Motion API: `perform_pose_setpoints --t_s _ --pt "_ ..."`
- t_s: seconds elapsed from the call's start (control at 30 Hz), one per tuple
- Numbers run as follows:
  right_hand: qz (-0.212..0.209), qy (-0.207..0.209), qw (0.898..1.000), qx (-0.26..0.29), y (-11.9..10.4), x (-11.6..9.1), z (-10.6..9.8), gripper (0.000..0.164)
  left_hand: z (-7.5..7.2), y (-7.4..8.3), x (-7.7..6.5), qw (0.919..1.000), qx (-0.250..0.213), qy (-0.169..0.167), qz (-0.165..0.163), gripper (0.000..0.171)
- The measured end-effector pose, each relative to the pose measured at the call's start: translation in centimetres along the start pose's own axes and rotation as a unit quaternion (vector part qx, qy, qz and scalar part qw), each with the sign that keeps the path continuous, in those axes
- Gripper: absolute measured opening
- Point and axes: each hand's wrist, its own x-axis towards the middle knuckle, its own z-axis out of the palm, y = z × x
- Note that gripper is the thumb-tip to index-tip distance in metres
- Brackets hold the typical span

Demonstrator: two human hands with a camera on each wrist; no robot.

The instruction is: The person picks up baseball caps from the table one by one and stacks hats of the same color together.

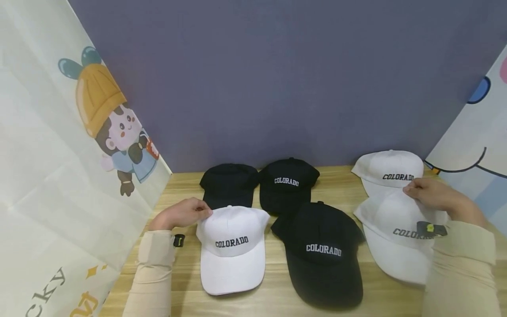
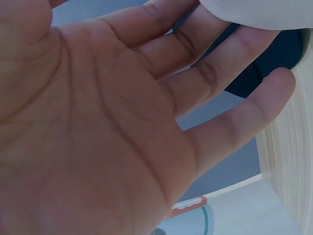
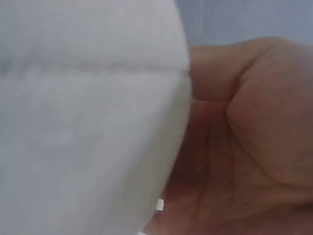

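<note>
Orange-hatted cartoon figure (image 1: 123,127) on pale left wall (image 1: 39,132), seemingly another cartoon (image 1: 479,90) opposite.

There are three white caps (image 1: 233,270) and three black caps (image 1: 324,277), so six caps in all. There is one left hand (image 1: 180,214), one right hand (image 1: 445,197), two sleeves (image 1: 152,268) and one table (image 1: 184,281).
</note>
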Motion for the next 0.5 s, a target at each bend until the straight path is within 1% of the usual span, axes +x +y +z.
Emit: perform_pose_setpoints --t_s 0.17,0.43,0.5 --pt "-0.018 0.011 1.000 0.020 -0.6 -0.1 -0.2 0.027 0.0 0.2 0.0 1.0000 0.003 0.004 0.001 0.024" --pt "-0.026 0.012 0.999 0.025 -1.0 -0.4 -0.6 0.025 0.1 0.1 0.2 0.9998 0.016 0.009 0.011 0.023" --pt "-0.028 0.013 0.999 0.026 -1.2 -0.6 -0.7 0.024 0.1 0.2 0.2 0.9998 0.016 0.010 0.009 0.023"
